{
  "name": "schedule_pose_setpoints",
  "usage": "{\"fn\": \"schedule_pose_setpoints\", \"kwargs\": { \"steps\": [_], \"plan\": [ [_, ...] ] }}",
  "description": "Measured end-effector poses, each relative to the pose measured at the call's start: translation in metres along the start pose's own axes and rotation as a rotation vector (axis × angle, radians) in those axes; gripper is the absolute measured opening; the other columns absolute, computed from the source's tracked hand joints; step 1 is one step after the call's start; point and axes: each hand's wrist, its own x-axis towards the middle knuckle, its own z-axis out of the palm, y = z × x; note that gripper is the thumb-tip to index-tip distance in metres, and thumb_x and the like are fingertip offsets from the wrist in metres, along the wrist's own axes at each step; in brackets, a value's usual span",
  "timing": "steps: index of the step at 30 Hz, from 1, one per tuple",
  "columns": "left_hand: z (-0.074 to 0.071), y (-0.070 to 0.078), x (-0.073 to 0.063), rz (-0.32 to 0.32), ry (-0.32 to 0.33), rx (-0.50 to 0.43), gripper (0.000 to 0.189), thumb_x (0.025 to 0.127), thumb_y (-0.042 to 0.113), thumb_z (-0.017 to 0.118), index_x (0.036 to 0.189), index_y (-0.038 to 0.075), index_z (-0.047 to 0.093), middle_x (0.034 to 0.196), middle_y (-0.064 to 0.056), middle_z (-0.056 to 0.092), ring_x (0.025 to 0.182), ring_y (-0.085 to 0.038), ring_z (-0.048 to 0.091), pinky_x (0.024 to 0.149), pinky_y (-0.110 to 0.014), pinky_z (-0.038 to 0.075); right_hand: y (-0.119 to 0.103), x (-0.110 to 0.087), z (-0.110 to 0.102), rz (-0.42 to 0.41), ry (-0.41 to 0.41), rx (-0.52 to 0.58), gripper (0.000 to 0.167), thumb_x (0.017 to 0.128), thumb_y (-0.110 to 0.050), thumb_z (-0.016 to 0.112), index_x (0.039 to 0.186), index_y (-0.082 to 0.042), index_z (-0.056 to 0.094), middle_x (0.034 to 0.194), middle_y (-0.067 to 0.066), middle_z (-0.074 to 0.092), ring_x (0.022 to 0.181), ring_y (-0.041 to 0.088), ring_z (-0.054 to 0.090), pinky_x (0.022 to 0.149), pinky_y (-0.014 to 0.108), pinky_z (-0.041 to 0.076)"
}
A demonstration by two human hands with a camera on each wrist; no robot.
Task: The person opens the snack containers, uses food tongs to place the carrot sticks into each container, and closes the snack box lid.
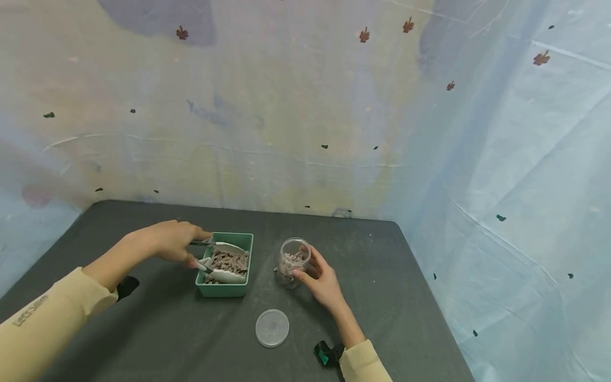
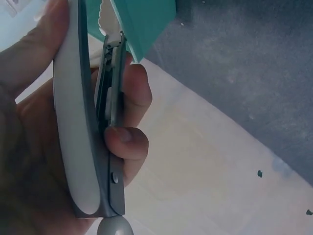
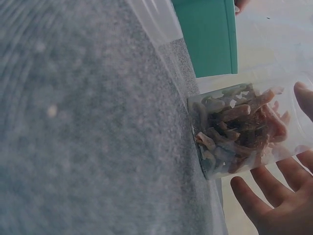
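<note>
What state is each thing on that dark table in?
Clear round plastic jar: lidless, upright, partly filled, held by the right hand
Flat round translucent lid: off, lying on the dark table
Green rectangular bin: open-topped, holding brown strips
White-and-grey tongs: spread apart, gripped by the left hand

It's a makeshift booth we're in, folks, with creased, leaf-dotted sheeting [image 1: 281, 111] hanging behind and beside one dark-topped table [image 1: 367, 276]! Home or workshop beyond that? I can't tell from here.
</note>
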Motion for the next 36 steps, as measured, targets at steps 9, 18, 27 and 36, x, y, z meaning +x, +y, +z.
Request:
{"fn": "schedule_pose_setpoints", "kwargs": {
  "steps": [9,18,27,36],
  "plan": [
    [0.010,0.005,-0.007,0.023,0.036,0.045,0.071,0.089,0.033,0.084,0.147,0.001,0.057,0.144,-0.023,0.059,0.129,-0.046,0.057,0.101,-0.069,0.044,0.002,0.000,0.000,-0.004,0.001,0.012,0.072,0.095,-0.006,0.077,0.158,-0.017,0.045,0.156,0.012,0.051,0.142,0.035,0.050,0.110,0.055,0.046],
    [0.017,0.005,-0.011,0.053,0.107,0.039,0.060,0.090,0.032,0.084,0.139,0.006,0.062,0.134,-0.014,0.067,0.115,-0.035,0.068,0.087,-0.058,0.055,0.002,-0.001,0.000,0.003,-0.002,0.016,0.072,0.095,-0.007,0.077,0.158,-0.017,0.044,0.156,0.013,0.051,0.142,0.034,0.050,0.110,0.055,0.046],
    [0.022,-0.001,-0.010,0.070,0.147,0.031,0.056,0.091,0.032,0.082,0.139,0.008,0.064,0.134,-0.012,0.067,0.114,-0.033,0.068,0.086,-0.056,0.056,0.000,-0.002,0.001,0.014,-0.004,0.003,0.073,0.095,-0.009,0.078,0.159,-0.018,0.043,0.157,0.011,0.050,0.143,0.031,0.050,0.111,0.052,0.046],
    [0.023,-0.003,-0.013,0.074,0.173,0.010,0.058,0.090,0.036,0.082,0.138,0.008,0.064,0.132,-0.011,0.068,0.112,-0.033,0.069,0.083,-0.053,0.057,0.000,-0.001,0.001,0.004,-0.011,0.010,0.073,0.095,-0.009,0.077,0.159,-0.019,0.043,0.157,0.013,0.049,0.142,0.031,0.051,0.110,0.050,0.047]
  ]
}}
